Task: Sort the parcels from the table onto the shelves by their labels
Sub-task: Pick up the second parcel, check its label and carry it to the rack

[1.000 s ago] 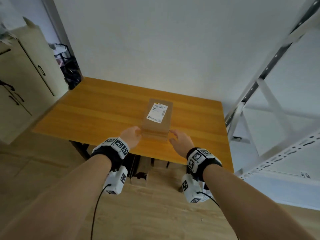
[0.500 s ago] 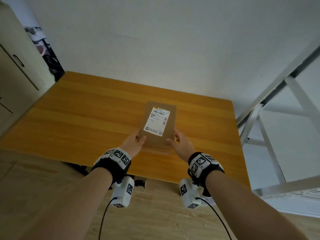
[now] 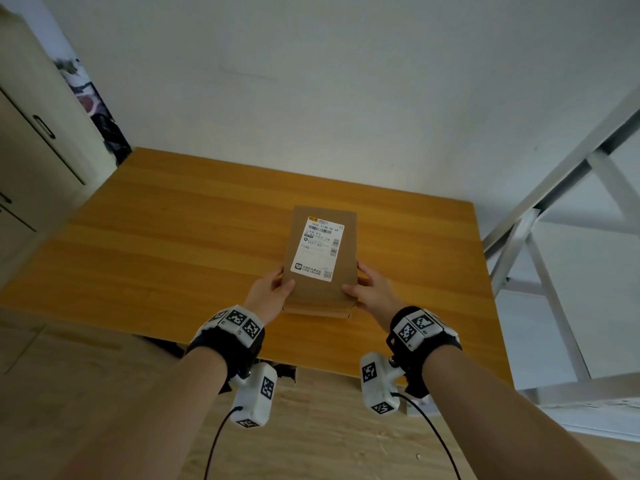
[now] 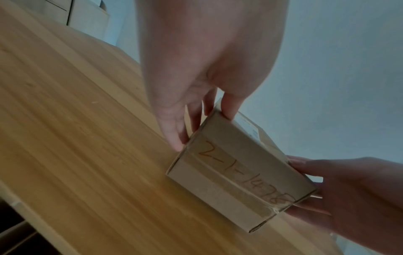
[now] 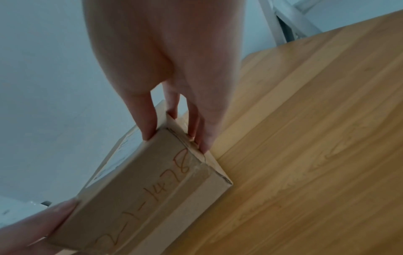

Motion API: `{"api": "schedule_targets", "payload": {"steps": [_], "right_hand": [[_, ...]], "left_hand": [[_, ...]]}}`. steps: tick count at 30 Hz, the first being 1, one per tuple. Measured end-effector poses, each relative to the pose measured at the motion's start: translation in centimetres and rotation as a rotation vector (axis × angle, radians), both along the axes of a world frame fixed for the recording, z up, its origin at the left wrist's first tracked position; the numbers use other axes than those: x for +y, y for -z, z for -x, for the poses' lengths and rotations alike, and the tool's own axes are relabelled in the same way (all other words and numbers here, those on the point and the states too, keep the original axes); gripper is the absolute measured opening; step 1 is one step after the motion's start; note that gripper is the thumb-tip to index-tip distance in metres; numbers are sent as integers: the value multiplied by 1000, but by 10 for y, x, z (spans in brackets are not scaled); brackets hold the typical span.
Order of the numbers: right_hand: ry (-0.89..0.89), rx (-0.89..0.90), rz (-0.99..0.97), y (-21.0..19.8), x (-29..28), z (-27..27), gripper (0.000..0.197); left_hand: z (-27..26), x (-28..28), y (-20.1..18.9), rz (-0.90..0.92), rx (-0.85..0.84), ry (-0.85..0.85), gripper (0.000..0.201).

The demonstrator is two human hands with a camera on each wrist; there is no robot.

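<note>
A brown cardboard parcel [image 3: 320, 282] with a white shipping label [image 3: 320, 247] on its top is held above the wooden table [image 3: 173, 244], tilted up toward me. My left hand [image 3: 268, 294] grips its near left edge, thumb on top. My right hand [image 3: 372, 292] grips the near right edge the same way. In the left wrist view the parcel [image 4: 235, 172] shows handwritten orange figures on its near end face, with my left hand [image 4: 196, 107] pinching its corner. The right wrist view shows the parcel [image 5: 148, 189] under my right hand [image 5: 174, 120], fingers and thumb clamped on the corner.
A white metal shelf frame [image 3: 554, 271] stands to the right of the table. A beige cabinet [image 3: 31, 140] stands at the left, with dark clutter [image 3: 100, 116] behind it. A white wall runs behind the table. Wood floor lies below my arms.
Both hands have lifted the parcel off the table and tilted its labelled top toward me. My view has moved closer and to the left.
</note>
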State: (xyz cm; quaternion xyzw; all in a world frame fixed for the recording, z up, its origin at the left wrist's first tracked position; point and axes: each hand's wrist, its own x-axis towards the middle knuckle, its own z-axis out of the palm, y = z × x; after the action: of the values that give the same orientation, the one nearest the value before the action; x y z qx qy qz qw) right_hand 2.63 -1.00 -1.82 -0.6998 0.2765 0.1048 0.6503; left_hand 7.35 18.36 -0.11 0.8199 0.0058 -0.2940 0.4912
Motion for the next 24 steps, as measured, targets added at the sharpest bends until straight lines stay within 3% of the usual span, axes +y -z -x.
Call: {"api": "schedule_targets", "payload": {"steps": [10, 24], "right_hand": [[-41, -187, 40, -80, -11, 21, 78], [0, -498, 151, -195, -6, 64, 81]], "left_hand": [[24, -4, -77, 182, -72, -85, 64], [81, 1, -205, 231, -420, -38, 67]]}}
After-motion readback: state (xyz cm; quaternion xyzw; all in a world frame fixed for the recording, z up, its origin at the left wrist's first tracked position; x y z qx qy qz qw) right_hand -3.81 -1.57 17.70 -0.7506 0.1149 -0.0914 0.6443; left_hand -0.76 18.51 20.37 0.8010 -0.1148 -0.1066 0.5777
